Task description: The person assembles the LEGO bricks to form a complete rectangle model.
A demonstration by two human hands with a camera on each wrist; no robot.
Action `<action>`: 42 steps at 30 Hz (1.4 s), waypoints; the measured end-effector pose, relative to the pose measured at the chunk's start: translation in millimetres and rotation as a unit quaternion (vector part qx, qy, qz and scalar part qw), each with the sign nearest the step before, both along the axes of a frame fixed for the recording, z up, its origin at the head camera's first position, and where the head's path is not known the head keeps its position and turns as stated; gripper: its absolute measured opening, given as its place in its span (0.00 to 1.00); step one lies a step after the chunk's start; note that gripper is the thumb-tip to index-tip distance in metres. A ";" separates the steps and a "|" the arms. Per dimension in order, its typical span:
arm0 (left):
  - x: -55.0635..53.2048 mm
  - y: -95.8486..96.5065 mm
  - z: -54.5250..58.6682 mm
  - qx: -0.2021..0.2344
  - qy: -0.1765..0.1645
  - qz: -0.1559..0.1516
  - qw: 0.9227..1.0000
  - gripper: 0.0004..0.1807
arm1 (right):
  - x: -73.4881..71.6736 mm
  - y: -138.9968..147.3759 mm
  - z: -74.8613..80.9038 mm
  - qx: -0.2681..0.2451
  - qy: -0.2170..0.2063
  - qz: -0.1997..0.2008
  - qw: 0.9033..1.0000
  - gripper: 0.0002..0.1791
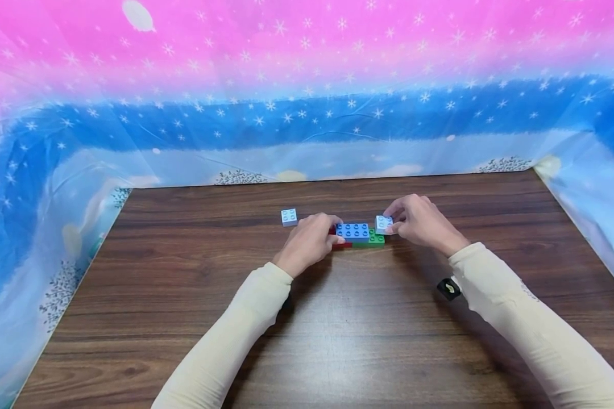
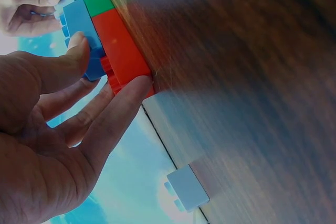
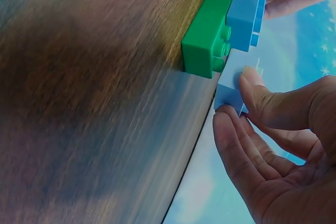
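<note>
A blue toy building brick (image 1: 352,232) sits across a red brick (image 2: 123,48) and a green brick (image 3: 207,35) that lie end to end on the table. My left hand (image 1: 311,238) holds this stack at its left end, thumb on the side of the blue brick and a fingertip against the red brick's end. Between thumb and fingers my right hand (image 1: 419,221) pinches a small white brick (image 3: 236,77), close to the bare studs of the green brick. Whether the white brick touches the green one, I cannot tell.
Another small white brick (image 1: 289,217) stands on the brown wooden table (image 1: 184,272), behind and left of my left hand. A cloth backdrop (image 1: 307,113) with snowflakes hangs along the table's back and sides. A black device (image 1: 448,288) shows under my right wrist.
</note>
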State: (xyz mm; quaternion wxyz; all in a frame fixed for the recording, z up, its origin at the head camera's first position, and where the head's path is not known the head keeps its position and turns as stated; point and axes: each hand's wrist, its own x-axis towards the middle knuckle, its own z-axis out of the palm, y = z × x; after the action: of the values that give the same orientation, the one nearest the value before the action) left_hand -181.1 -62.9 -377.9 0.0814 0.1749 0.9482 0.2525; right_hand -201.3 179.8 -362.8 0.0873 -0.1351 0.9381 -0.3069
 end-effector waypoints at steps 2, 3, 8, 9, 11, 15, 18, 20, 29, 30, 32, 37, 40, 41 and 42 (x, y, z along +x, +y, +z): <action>-0.1 -0.1 0.0 0.000 -0.002 0.002 1.000 0.21 | 0.8 -1.3 0.5 -0.002 -0.001 0.003 1.000 0.14; -0.3 0.0 0.0 0.000 -0.003 0.002 1.000 0.21 | 1.3 -1.9 0.7 -0.003 -0.001 0.004 1.000 0.14; -0.6 0.3 0.0 -0.006 0.001 0.001 1.000 0.20 | 3.2 -5.0 0.1 -0.003 0.000 0.006 1.000 0.14; -0.6 0.4 0.0 -0.005 0.001 0.000 1.000 0.20 | 3.5 -5.4 -0.2 -0.003 0.000 0.006 1.000 0.13; -0.4 0.5 0.1 -0.003 0.000 0.000 1.000 0.21 | 4.1 -6.0 -1.1 -0.003 -0.001 0.006 1.000 0.13; 0.1 0.8 0.2 0.003 -0.002 0.001 1.000 0.21 | 5.1 -6.6 -2.2 -0.006 -0.006 0.011 1.000 0.14; 0.3 1.0 0.1 0.005 -0.002 0.001 1.000 0.21 | 5.7 -7.4 -2.3 -0.009 -0.009 0.014 1.000 0.14; 0.3 1.1 -0.1 0.006 -0.001 0.001 1.000 0.21 | 5.8 -8.1 -2.4 -0.012 -0.010 0.015 1.000 0.14; 0.4 1.2 -0.1 0.004 0.000 -0.001 1.000 0.20 | 6.3 -9.8 -3.6 -0.014 -0.005 0.020 1.000 0.13; 0.5 1.2 0.0 0.004 0.000 -0.001 1.000 0.21 | 6.2 -9.9 -3.8 -0.013 -0.003 0.021 1.000 0.13; 0.5 1.2 0.0 0.003 0.001 0.000 1.000 0.21 | 6.0 -10.1 -4.3 -0.011 -0.001 0.021 1.000 0.13; -0.3 0.9 -0.2 0.001 0.003 -0.002 1.000 0.21 | 6.4 -11.2 -4.8 -0.011 0.002 0.020 1.000 0.13; -0.5 0.5 -0.5 0.001 0.002 -0.001 1.000 0.20 | 7.0 -12.0 -4.9 -0.012 0.002 0.019 1.000 0.13; -0.4 0.3 -0.5 0.001 0.001 -0.001 1.000 0.20 | 7.3 -12.4 -4.9 -0.012 0.002 0.018 1.000 0.13; -0.4 0.2 -0.6 0.001 0.001 0.000 1.000 0.20 | 7.4 -12.7 -5.1 -0.011 0.003 0.017 1.000 0.13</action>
State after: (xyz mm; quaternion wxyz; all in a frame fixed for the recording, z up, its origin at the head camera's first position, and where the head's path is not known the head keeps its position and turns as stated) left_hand -181.4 -62.8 -378.5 0.0802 0.1755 0.9480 0.2532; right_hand -193.9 167.0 -367.8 0.0887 -0.1531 0.9322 -0.3156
